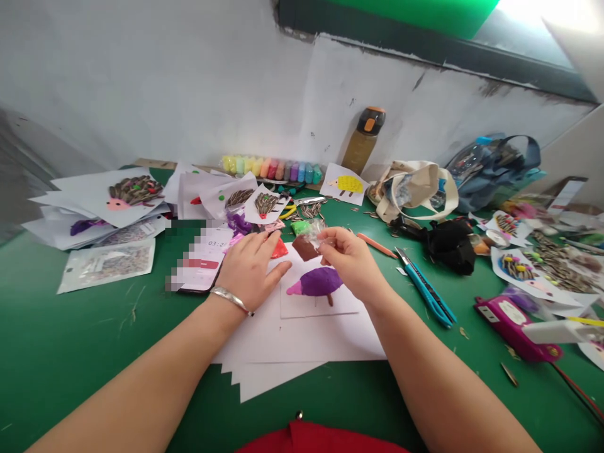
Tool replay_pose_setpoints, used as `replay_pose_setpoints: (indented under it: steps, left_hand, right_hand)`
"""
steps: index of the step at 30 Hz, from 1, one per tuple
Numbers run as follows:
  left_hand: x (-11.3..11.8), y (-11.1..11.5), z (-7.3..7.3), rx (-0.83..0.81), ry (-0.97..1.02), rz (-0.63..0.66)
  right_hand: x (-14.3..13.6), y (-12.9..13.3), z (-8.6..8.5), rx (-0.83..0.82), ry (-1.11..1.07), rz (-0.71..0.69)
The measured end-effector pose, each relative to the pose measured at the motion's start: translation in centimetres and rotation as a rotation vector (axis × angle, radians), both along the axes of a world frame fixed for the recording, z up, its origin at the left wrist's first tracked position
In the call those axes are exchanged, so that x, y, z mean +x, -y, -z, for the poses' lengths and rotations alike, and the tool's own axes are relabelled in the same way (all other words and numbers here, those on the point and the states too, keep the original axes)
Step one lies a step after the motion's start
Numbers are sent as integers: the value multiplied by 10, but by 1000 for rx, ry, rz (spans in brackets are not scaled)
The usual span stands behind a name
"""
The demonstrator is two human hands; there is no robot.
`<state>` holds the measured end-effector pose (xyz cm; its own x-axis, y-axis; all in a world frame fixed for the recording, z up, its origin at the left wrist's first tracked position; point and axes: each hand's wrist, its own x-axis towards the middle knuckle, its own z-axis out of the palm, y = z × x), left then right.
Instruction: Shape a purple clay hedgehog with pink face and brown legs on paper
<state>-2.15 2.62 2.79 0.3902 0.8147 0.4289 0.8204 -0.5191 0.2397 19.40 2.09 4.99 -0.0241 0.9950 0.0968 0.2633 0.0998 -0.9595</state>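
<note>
A purple clay shape (317, 282) with a pink snout and a brown leg lies on a small white card (292, 308), on top of white sheets (283, 346). My right hand (343, 255) pinches the clear wrapper of a brown clay packet (306, 248) just above the card. My left hand (252, 264) rests with its fingers apart beside a red clay packet (279, 249), left of the card, and nothing shows in it. Behind the brown packet is a green clay packet (301, 228).
A phone (201, 258) and a paper stack (94, 207) lie to the left. On the right are a blue cutter (427, 289), a black cloth (453, 244) and a magenta tool (514, 324). A bottle (363, 141) and clay packets (274, 170) stand near the wall.
</note>
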Motion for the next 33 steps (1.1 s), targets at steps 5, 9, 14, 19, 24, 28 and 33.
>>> replay_pose_setpoints:
  steps: [5, 9, 14, 19, 24, 28, 33]
  left_hand:
    - [1, -8, 15, -132, 17, 111]
    - [6, -8, 12, -34, 169, 202]
    - [8, -2, 5, 25, 253, 208]
    - [8, 3, 5, 22, 310, 223]
    - [11, 7, -1, -97, 355, 288]
    - [13, 11, -9, -368, 542, 214]
    - [14, 10, -19, -790, 925, 150]
  right_hand:
    - [1, -1, -2, 8, -24, -9]
    - [-1, 1, -4, -14, -51, -28]
    - [-8, 6, -6, -64, -144, -96]
    - [-12, 9, -5, -114, -29, -207]
    - [1, 5, -5, -91, 165, -283]
    - [7, 6, -8, -80, 198, -326]
    - [1, 11, -10, -43, 98, -374]
